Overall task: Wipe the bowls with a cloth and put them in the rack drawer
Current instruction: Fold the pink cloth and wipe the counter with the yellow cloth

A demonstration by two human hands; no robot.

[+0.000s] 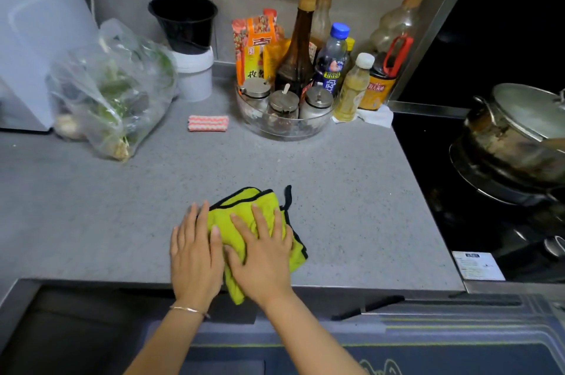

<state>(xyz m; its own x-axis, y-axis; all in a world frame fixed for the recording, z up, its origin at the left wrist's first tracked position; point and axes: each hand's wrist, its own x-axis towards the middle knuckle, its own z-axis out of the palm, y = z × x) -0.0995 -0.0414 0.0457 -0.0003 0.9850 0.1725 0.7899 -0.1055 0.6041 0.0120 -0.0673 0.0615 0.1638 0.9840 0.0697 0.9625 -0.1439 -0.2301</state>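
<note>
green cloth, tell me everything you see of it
The cloth is lime green with black edging and a black loop at its far corner, soft like microfibre. It lies bunched at the front of the grey counter, one end hanging over the edge. The right hand presses flat on it; the left hand touches its left side.

Your grey speckled countertop (351, 191): yellow-green cloth (244, 202) at 6 o'clock, overhanging the front edge. Clear bag of greens (113, 90) at 10. Pink-striped pad (208, 123) at 12. Clear condiment tray (275, 133) at 1, just beside the pad.
</note>
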